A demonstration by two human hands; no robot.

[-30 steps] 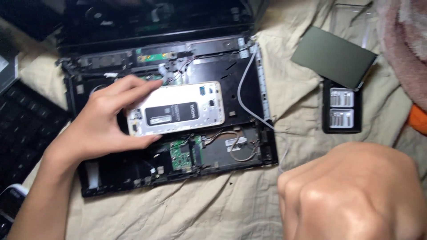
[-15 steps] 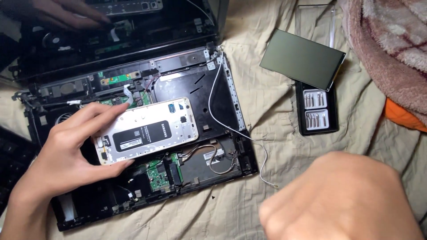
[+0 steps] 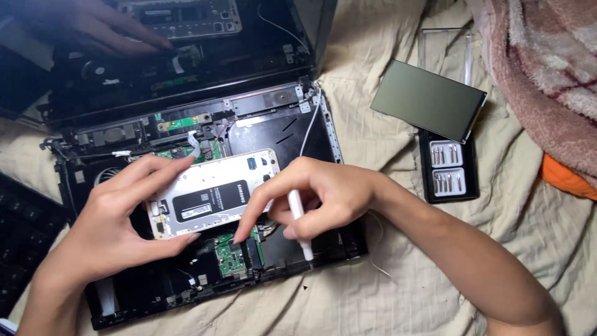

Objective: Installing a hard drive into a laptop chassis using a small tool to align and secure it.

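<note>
My left hand [image 3: 118, 218] steadies the opened phone [image 3: 214, 193] on the stripped laptop [image 3: 298, 134], mid-bed; my right hand [image 3: 317, 196] grips a white tool [image 3: 300, 225]. Best keep the phone flat, tool moving gently.

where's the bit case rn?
Head view, right side: the bit case lies on the beige cloth right of the opened laptop, its top end under a dark flat panel.

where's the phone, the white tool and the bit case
phone [image 3: 214, 194], head view, middle of its back
white tool [image 3: 299, 223], head view, shaft below the fingers
bit case [image 3: 449, 175], head view, between its bit rows
</note>
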